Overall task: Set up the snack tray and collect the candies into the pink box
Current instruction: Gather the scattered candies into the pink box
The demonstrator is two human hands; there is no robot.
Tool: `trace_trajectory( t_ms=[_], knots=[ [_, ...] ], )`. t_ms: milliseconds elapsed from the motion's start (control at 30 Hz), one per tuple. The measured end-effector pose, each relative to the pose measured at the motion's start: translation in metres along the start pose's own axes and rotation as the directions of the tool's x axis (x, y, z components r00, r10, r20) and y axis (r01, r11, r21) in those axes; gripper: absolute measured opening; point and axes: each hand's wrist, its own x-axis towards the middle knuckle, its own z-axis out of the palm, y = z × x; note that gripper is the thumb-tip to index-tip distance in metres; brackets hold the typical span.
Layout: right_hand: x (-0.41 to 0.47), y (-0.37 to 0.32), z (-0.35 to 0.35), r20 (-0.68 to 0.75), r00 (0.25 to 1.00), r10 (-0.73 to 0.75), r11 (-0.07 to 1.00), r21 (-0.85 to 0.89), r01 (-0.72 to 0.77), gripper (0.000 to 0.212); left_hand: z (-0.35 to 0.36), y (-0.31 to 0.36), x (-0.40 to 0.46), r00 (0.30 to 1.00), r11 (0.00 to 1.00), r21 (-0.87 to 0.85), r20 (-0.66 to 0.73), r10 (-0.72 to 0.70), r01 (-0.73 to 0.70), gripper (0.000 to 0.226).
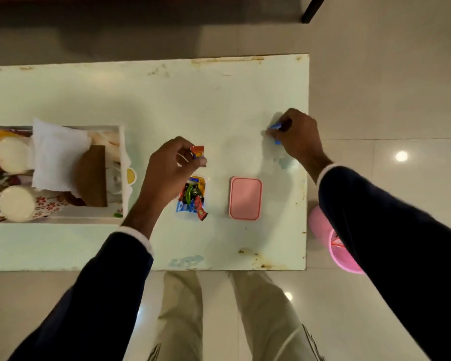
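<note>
My left hand (167, 168) hovers over the middle of the table, fingers pinched on a red and orange candy (197, 151). Just below it sits a small clear-looking box (192, 196) filled with several wrapped candies, one red wrapper (200, 211) sticking out at its near edge. To the right of that lies the pink lid or box (245, 198), flat and closed side up. My right hand (298, 138) rests near the table's right edge, gripping a blue-wrapped candy (275, 127) against the tabletop.
A white snack tray (123, 157) at the left holds two white-lidded cups (12, 155), a white napkin (56, 155) and a brown packet (91, 175). A pink bucket (331, 241) stands on the floor beyond the table's right edge (307, 165).
</note>
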Motion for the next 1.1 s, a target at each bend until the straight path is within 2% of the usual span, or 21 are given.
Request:
trace_trajectory(
  t_ms=[67, 133, 167, 300, 400, 533, 633, 733, 800, 933, 1100],
  knots=[
    [-0.038, -0.006, 0.011, 0.063, 0.996, 0.059, 0.984, 0.163, -0.068, 0.03, -0.006, -0.014, -0.023, 0.999, 0.999, 0.032, 0.034, -0.02, 0.019, 0.018],
    [-0.079, -0.015, 0.03, 0.16, 0.984, 0.083, 0.949, 0.289, -0.128, 0.02, -0.01, -0.031, -0.041, 0.997, 0.996, 0.083, 0.058, -0.046, 0.041, 0.019],
    [-0.099, -0.021, 0.04, 0.2, 0.976, 0.082, 0.932, 0.331, -0.146, 0.014, -0.012, -0.039, -0.049, 0.996, 0.992, 0.111, 0.063, -0.064, 0.057, 0.019],
    [-0.159, -0.05, 0.08, 0.272, 0.961, 0.044, 0.902, 0.403, -0.156, 0.017, -0.016, -0.056, -0.063, 0.992, 0.976, 0.21, 0.096, -0.08, 0.058, 0.02],
    [-0.172, -0.07, 0.101, 0.236, 0.971, 0.038, 0.906, 0.401, -0.133, 0.016, -0.017, -0.057, -0.06, 0.991, 0.954, 0.3, 0.131, -0.024, -0.017, 0.024],
    [-0.172, -0.082, 0.111, 0.129, 0.991, 0.038, 0.919, 0.384, -0.085, 0.013, -0.025, -0.064, -0.054, 0.993, 0.946, 0.32, 0.116, 0.022, -0.058, 0.052],
    [-0.176, -0.075, 0.113, -0.015, 0.998, 0.061, 0.967, 0.249, -0.055, 0.011, -0.031, -0.075, -0.057, 0.994, 0.95, 0.306, 0.108, 0.03, -0.062, 0.061],
    [-0.19, -0.067, 0.119, 0.022, 0.997, 0.072, 0.997, 0.038, -0.073, 0.017, -0.031, -0.082, -0.061, 0.982, 0.942, 0.315, 0.178, 0.057, -0.112, 0.069],
    [-0.199, -0.065, 0.127, 0.042, 0.998, 0.055, 0.998, -0.018, -0.054, 0.02, -0.028, -0.084, -0.064, 0.969, 0.905, 0.383, 0.225, 0.103, -0.185, 0.075],
    [-0.204, -0.07, 0.138, 0.003, 0.996, 0.093, 0.994, 0.061, -0.093, 0.018, -0.024, -0.085, -0.064, 0.953, 0.856, 0.459, 0.281, 0.117, -0.24, 0.077],
    [-0.208, -0.081, 0.132, -0.06, 0.969, 0.241, 0.91, 0.361, -0.204, 0.013, -0.024, -0.09, -0.064, 0.951, 0.893, 0.398, 0.293, 0.093, -0.21, 0.076]
  ],
)
